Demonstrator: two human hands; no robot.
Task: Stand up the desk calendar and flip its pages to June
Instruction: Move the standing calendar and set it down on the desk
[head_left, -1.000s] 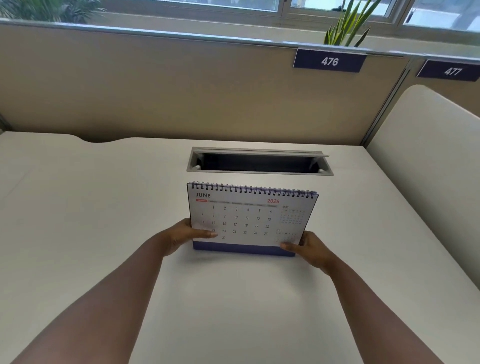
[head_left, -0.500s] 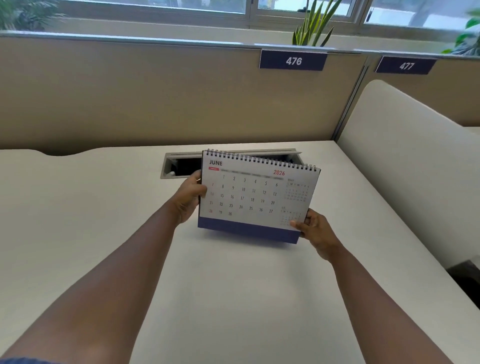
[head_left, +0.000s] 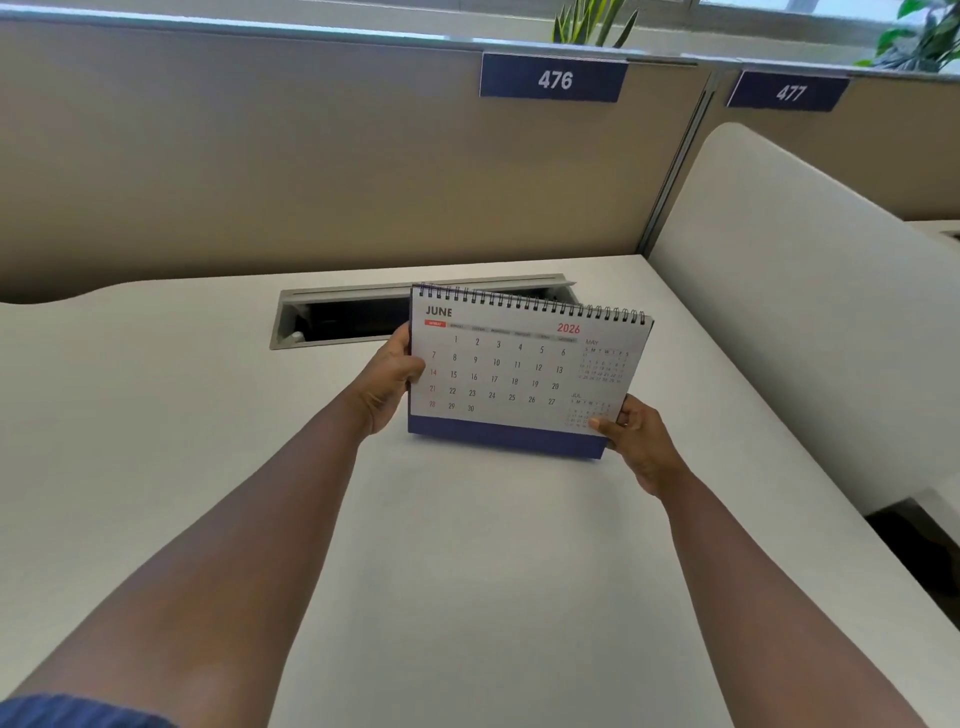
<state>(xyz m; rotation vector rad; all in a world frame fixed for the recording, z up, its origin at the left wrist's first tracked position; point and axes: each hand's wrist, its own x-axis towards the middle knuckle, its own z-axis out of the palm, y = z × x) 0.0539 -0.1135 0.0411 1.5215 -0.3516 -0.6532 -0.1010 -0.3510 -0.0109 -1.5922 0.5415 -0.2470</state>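
The spiral-bound desk calendar (head_left: 519, 371) shows its JUNE 2026 page and has a dark blue base strip. It is held upright and slightly tilted, lifted off the white desk (head_left: 467, 571). My left hand (head_left: 387, 384) grips its left edge, thumb on the front. At the lower right corner, my right hand (head_left: 636, 441) pinches the calendar, thumb on the page. The calendar's back is hidden.
An open grey cable tray slot (head_left: 337, 322) lies in the desk behind the calendar. Beige partition (head_left: 311, 171) with plates 476 (head_left: 555, 79) and 477 (head_left: 789, 93) closes the back. A white curved divider (head_left: 805, 291) stands on the right.
The calendar stood on the desk one second ago; both hands have lifted it and shifted it right, my left hand moving up its left edge. The view turned left slightly.
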